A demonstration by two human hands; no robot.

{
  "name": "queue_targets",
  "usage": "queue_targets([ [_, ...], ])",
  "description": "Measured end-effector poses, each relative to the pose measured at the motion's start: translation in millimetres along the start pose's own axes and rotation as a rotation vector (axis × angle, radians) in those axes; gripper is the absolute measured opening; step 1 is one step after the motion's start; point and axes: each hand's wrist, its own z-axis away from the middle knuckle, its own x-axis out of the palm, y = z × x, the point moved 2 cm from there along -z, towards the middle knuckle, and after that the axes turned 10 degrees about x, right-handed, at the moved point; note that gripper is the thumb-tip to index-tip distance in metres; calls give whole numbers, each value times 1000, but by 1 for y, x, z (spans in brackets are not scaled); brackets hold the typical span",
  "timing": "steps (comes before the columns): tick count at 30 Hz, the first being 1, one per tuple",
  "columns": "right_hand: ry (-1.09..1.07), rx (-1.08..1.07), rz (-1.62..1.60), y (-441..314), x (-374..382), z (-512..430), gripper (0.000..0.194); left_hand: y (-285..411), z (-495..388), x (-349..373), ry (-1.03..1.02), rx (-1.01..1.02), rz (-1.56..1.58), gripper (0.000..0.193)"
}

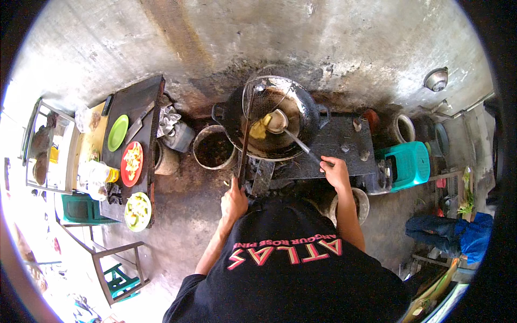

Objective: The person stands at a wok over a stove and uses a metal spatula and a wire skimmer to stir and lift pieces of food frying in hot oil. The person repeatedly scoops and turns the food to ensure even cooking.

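Observation:
A large dark wok (301, 137) with two side handles holds brownish liquid, probably oil. My left hand (234, 202) grips the long dark handle of a wire-mesh strainer (260, 99), whose round head lies over the wok's left part. In my right hand (336, 173) is the dark grip of a metal ladle (278, 122); its bowl sits inside the wok. A yellowish lump of food (259, 127) touches the left side of the ladle's bowl, near the strainer's handle. Whether the lump rests on the mesh or in the liquid, I cannot tell.
Left, a dark table (151, 91) bears a green plate (118, 132), a cleaver (135, 128), a red plate of cut food (131, 163) and a light-green plate of cut food (137, 212). A bucket (214, 147) stands beside the wok. Right are a teal stool (410, 165) and a person in blue (456, 234).

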Motion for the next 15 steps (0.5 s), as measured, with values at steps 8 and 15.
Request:
queue_targets([
  [8,295,-162,243,-11,-14,9,28,13,9,-23,124,14,61,33],
  [15,369,-54,332,-19,-1,12,28,-5,18,-23,55,-66,-36,38],
])
